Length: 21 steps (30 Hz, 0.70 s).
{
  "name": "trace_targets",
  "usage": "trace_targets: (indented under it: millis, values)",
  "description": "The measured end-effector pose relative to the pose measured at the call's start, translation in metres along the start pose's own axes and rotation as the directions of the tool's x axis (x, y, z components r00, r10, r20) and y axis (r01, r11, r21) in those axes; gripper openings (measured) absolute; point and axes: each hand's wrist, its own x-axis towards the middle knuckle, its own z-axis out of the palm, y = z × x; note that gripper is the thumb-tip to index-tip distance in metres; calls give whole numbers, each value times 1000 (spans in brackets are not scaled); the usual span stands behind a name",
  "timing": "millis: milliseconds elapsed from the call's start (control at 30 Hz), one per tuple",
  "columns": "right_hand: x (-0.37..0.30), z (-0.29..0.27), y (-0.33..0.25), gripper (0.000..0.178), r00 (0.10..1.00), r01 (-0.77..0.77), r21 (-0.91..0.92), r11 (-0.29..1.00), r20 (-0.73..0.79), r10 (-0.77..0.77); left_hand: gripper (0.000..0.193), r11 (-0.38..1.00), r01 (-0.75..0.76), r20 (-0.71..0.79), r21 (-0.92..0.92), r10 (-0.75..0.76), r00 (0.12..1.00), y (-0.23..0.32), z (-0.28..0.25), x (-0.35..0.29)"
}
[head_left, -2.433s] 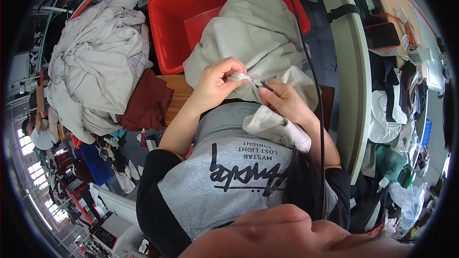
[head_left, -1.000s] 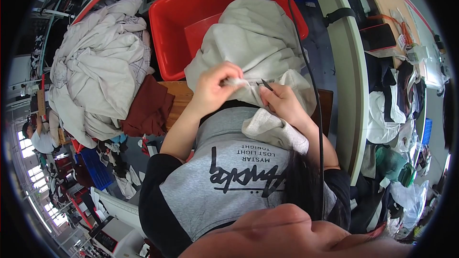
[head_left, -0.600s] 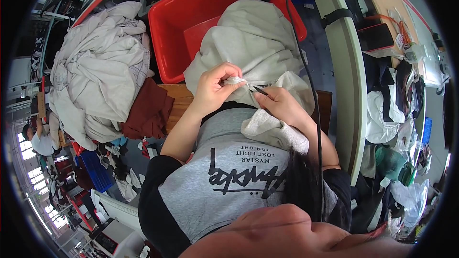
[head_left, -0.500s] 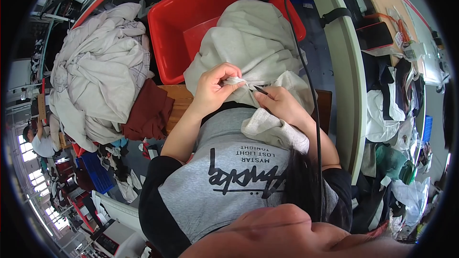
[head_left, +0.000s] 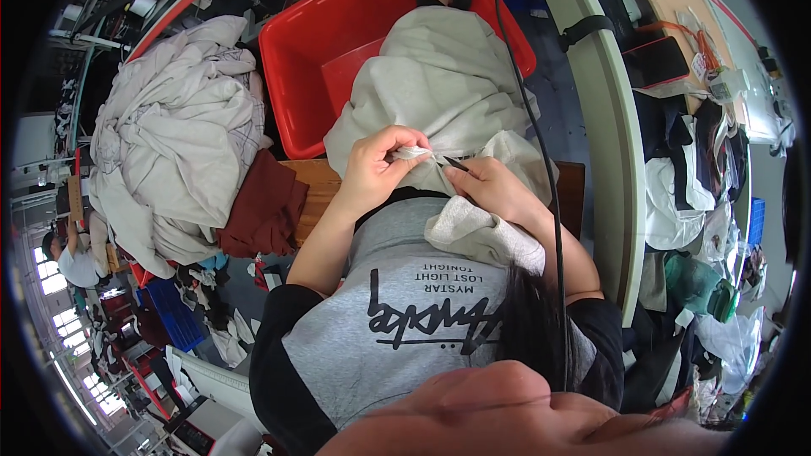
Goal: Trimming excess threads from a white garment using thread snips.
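Beige garment [head_left: 439, 84] lies draped over the person's lap and spills forward into the red plastic bin [head_left: 296, 76] at their feet, with a bunched end folded back under the right forearm. Left hand [head_left: 376, 171] is closed, thumb and fingers pinching a small fold of the fabric up near the lap edge. Right hand [head_left: 494, 190] is closed too, gripping a thin dark tool [head_left: 456, 165], likely a thread snip or seam picker; too small to tell which. Tool tip sits just beside the pinched fold, touching or nearly touching it. Step in hand, by my read: trimming or picking a loose thread or stitch at that fold, with the left holding the cloth taut and the right working the point in. Looks mid-step, nothing cut free that I can see. Next move seems to call for keeping the fold tight, a small precise nip at the tip, and not catching the cloth itself. Risk: tip snags the fabric, or the fold slips out of the pinch. Black cable [head_left: 541, 135] runs down across the garment on the right side, close to the right wrist, could get in the way. Heap of pale clothes [head_left: 169, 152] sits to the left with a dark red piece [head_left: 262, 211] at its edge, well apart from both hands. Wooden seat [head_left: 308, 186] shows under the left forearm.
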Motion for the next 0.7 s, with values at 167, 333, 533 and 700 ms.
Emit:
trace_targets:
  millis: [167, 333, 533, 700]
  values:
    - [0, 0, 0, 46, 1000, -2, 9, 1000, -8, 2, 12, 998, 55, 41, -7, -55, 998, 4, -2, 0]
    - [-1, -1, -4, 46, 1000, -9, 8, 1000, -14, 9, 12, 997, 43, 36, -59, -41, 999, 2, -1, -1]
    - [-1, 1, -7, 46, 999, 5, -39, 999, -44, -6, 11, 998, -60, 37, -14, 61, 997, 5, 3, -4]
    - [-1, 6, -2, 47, 996, -18, -12, 1000, -92, 17, 15, 982, -182, 91, 52, 177, 980, 6, 0, -2]
